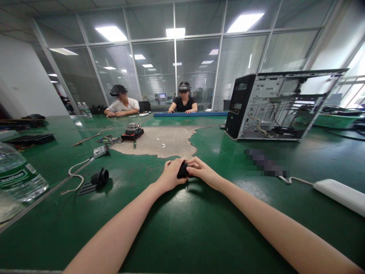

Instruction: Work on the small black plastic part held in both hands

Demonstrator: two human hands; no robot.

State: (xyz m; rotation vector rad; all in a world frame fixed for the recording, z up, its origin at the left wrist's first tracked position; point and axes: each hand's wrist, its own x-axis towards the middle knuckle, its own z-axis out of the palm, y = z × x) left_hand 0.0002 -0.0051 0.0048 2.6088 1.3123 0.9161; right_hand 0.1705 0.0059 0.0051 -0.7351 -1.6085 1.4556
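Observation:
A small black rounded part [182, 171] is held between my two hands, just above the green tabletop [182, 228]. My left hand [172, 175] wraps round its left side, fingers over the top and thumb below. From the right, my right hand [202, 171] pinches it with bent fingers. The fingers cover much of the part, so its exact kind cannot be made out. Left of my hands lies a black plastic piece with a round end and flat prongs [98, 179]. Beyond it sits a metal box with a pale cable [100, 151].
An opened computer case [242, 110] stands at the right. A dark device [265, 163] joins a white power bank [340, 193] by cable. A water bottle [21, 175] is at the left. A heat sink with a fan [132, 130] rests farther back. Two people sit across the table.

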